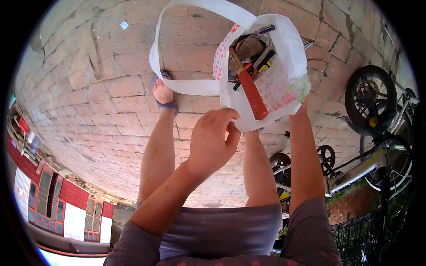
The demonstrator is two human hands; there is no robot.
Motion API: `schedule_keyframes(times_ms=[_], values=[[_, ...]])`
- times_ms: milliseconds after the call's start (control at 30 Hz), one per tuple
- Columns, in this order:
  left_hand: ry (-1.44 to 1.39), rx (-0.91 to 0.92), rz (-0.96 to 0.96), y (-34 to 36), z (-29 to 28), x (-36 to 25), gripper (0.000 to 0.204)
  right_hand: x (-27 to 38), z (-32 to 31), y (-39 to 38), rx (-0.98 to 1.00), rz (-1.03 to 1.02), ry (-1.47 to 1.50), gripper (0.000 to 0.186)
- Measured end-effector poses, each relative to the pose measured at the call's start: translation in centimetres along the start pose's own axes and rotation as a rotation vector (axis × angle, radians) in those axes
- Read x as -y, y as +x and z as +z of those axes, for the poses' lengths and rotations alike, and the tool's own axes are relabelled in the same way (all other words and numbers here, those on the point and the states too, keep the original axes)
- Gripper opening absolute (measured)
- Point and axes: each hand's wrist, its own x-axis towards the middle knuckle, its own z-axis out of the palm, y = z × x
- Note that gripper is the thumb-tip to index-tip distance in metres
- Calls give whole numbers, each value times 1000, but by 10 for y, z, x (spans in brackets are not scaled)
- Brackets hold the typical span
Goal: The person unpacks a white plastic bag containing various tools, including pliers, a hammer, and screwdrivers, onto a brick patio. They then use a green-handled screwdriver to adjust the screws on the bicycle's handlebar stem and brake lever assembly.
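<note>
A white bag with red print hangs open in front of my legs, its wide strap looped out to the left. With thumb and fingers closed, my left hand pinches the bag's near left edge. My right hand is against the bag's right side, mostly behind it, so its fingers are hidden. Inside, a wooden tool handle with a long red grip slants toward me; I cannot make out its head. Beyond it lie a brownish block-shaped piece, a blue-and-silver tool and a yellow-and-black handle, among other jumbled tools.
Reddish paving bricks cover the ground. My sandalled foot stands left of the bag. On the right are a black wheel and the frame of a parked bike. A scrap of litter lies at the far left.
</note>
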Motion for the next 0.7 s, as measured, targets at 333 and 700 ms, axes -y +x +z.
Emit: schedule_keyframes(times_ms=[333, 700], values=[[-455, -283, -394, 7, -34, 18, 19, -91, 87, 45, -1208, -228, -134, 50], [-634, -401, -407, 21, -72, 50, 18, -107, 16, 64, -765, -294, -440, 46]])
